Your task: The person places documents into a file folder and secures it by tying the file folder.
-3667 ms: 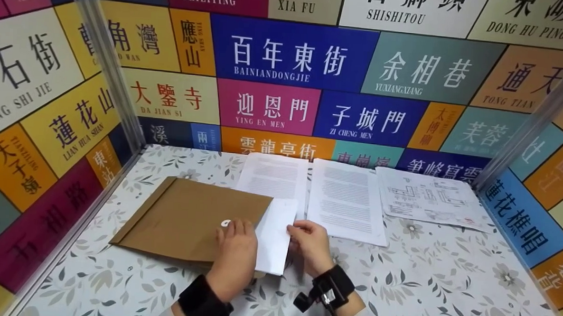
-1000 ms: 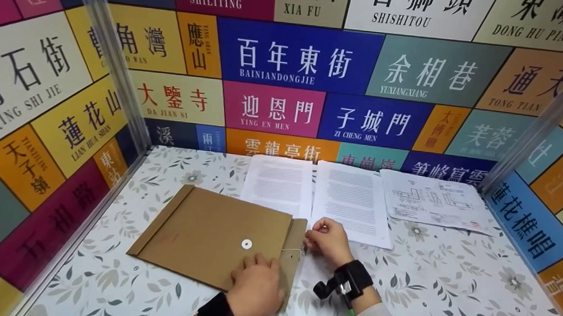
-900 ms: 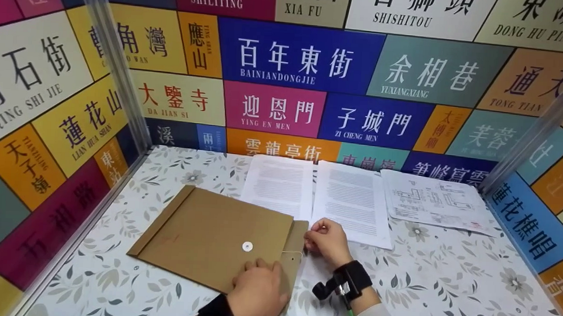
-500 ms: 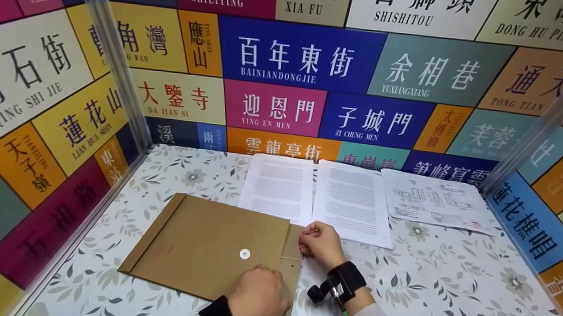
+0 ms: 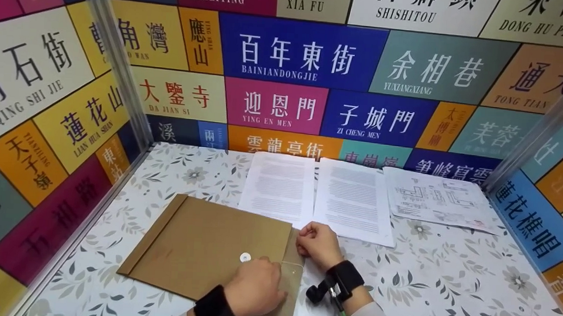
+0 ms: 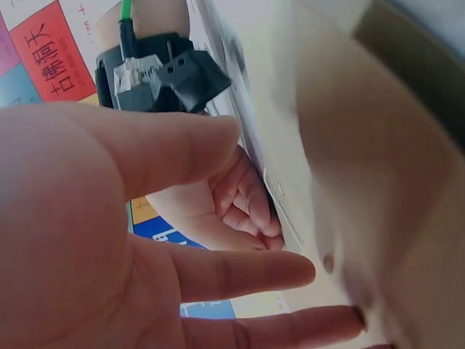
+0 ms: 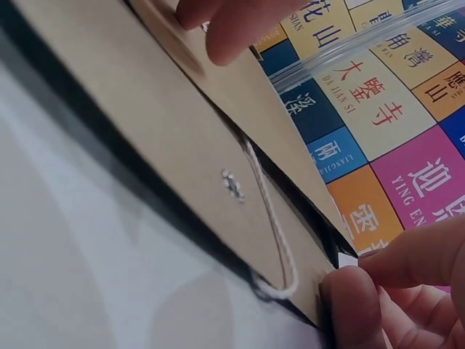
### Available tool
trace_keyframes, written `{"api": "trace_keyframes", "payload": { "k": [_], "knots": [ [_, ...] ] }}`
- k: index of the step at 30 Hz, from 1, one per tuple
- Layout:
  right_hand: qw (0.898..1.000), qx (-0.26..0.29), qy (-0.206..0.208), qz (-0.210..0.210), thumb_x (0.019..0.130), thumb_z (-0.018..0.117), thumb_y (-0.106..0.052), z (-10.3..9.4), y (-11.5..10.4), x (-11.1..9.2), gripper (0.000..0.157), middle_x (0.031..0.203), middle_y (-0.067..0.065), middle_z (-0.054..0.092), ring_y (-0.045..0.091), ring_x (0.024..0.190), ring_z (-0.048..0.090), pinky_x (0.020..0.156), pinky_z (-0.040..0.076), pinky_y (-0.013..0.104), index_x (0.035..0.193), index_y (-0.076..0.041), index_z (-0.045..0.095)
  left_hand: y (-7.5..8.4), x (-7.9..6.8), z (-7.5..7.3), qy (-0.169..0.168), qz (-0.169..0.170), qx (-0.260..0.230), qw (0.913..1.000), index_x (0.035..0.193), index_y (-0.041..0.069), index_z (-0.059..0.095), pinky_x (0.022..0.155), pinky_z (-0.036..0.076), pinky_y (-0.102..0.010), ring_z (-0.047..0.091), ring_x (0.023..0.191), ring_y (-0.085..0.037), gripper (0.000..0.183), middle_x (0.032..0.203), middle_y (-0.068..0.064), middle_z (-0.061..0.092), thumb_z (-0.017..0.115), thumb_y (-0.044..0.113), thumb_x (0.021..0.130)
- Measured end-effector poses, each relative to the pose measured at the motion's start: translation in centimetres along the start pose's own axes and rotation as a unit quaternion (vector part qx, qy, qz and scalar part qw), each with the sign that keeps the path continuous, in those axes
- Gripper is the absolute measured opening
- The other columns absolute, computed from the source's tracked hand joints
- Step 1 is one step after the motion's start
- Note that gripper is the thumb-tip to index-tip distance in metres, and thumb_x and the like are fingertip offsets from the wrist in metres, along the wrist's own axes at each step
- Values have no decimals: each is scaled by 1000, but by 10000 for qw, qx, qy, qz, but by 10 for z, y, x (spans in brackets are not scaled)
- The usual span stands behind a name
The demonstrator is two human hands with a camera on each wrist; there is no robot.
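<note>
Changed since the earlier frames: the brown envelope (image 5: 202,240) had come nearer the person; where a white sheet had jutted from its right end, the end flap now showed, with a small white corner (image 7: 347,259) at the right fingertips.

Left hand (image 5: 257,287): on the envelope's near right part, visible fingers outstretched and slightly apart, tips touching it just beside the white washer (image 5: 245,257).

Right hand (image 5: 319,245): thumb and forefinger pinching the envelope's right edge, near the looped string (image 7: 268,207).

Tabletop (image 5: 428,278): floral; a broad stretch right of the right hand, a narrower one left of the envelope's folded end.

Left text sheet (image 5: 278,186): near end meeting the envelope's far edge; overlap could not be told.

Right text sheet (image 5: 353,199); drawing sheet (image 5: 439,198): in a row, rightward.

Wall (image 5: 305,50): multicoloured, lettered, behind the sheets.
</note>
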State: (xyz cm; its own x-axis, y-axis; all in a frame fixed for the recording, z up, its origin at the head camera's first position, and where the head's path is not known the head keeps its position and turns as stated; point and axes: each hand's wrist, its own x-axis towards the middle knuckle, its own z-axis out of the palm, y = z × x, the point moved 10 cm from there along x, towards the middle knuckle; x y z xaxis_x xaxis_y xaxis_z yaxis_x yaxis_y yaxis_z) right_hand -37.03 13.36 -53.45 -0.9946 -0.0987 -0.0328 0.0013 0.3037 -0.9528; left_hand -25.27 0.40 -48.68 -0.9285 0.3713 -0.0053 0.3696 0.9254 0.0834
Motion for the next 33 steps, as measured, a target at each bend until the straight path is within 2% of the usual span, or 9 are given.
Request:
{"api": "trace_keyframes", "payload": {
  "k": [3, 7, 10, 13, 17, 21, 25, 28, 33],
  "knots": [
    [9998, 40, 187, -75, 80, 68, 4, -5, -5, 2, 12, 68, 4, 66, 12, 53, 61, 51, 51, 23, 92, 2, 68, -16, 8, -6, 86, -17, -713, 9974, 91, 6, 69, 62, 52, -43, 65, 75, -24, 38, 80, -9, 65, 75, 43, 88],
    [9956, -54, 870, -333, 83, 70, 0, -20, -23, 6, 26, 86, 10, 74, 17, 69, 67, 62, 55, 26, 108, 5, 72, -58, 27, -19, 327, -364, -1588, 9861, 88, 7, 66, 60, 51, -42, 60, 68, -24, 26, 78, -8, 63, 73, 31, 92],
    [9894, -173, 1333, -552, 87, 70, -3, -26, -39, 11, 32, 107, 18, 74, 27, 91, 72, 81, 59, 36, 118, 5, 71, -96, 52, -33, 698, -884, -1560, 9813, 101, 1, 67, 69, 54, -46, 63, 78, -30, 32, 88, -14, 65, 71, 33, 95],
    [9856, -385, 1504, -677, 88, 68, -2, -22, -50, 21, 37, 122, 24, 70, 37, 107, 71, 95, 56, 46, 124, 7, 68, -125, 84, -43, 1044, -1492, -1371, 9737, 125, -6, 60, 83, 55, -51, 63, 99, -40, 55, 109, -25, 63, 70, 40, 96],
    [9827, -863, 1475, -714, 90, 62, -1, -6, -56, 39, 40, 128, 28, 66, 42, 115, 67, 102, 51, 50, 129, 8, 65, -152, 122, -35, 842, -2495, -1502, 9529, 142, -6, 52, 94, 52, -57, 54, 121, -46, 76, 132, -31, 55, 68, 52, 95],
    [9820, -1047, 1318, -862, 95, 57, -3, 3, -54, 48, 38, 130, 29, 65, 44, 121, 63, 106, 48, 51, 131, 8, 64, -163, 142, -14, 281, -3206, -1627, 9327, 147, 0, 48, 95, 51, -59, 49, 125, -45, 93, 139, -31, 49, 70, 66, 87],
    [9826, -1073, 1219, -904, 99, 58, -5, 4, -45, 46, 35, 131, 28, 66, 43, 124, 62, 107, 48, 51, 131, 6, 65, -163, 150, 7, -52, -3420, -1624, 9256, 146, 2, 47, 94, 51, -57, 47, 121, -43, 103, 136, -31, 47, 76, 73, 77],
    [9833, -1145, 1056, -941, 100, 59, -8, 8, -40, 45, 33, 130, 27, 67, 42, 123, 63, 106, 48, 51, 130, 5, 66, -168, 148, 15, -1, -3550, -1655, 9201, 143, 2, 49, 94, 52, -56, 47, 119, -42, 103, 133, -31, 48, 82, 69, 72],
    [9799, -1391, 937, -1077, 98, 60, -10, 12, -39, 45, 33, 125, 26, 69, 40, 117, 67, 103, 51, 52, 127, 5, 67, -175, 145, 16, 350, -3514, -2094, 9118, 139, -3, 50, 95, 52, -53, 52, 114, -42, 100, 125, -30, 50, 89, 58, 69]
  ]
}}
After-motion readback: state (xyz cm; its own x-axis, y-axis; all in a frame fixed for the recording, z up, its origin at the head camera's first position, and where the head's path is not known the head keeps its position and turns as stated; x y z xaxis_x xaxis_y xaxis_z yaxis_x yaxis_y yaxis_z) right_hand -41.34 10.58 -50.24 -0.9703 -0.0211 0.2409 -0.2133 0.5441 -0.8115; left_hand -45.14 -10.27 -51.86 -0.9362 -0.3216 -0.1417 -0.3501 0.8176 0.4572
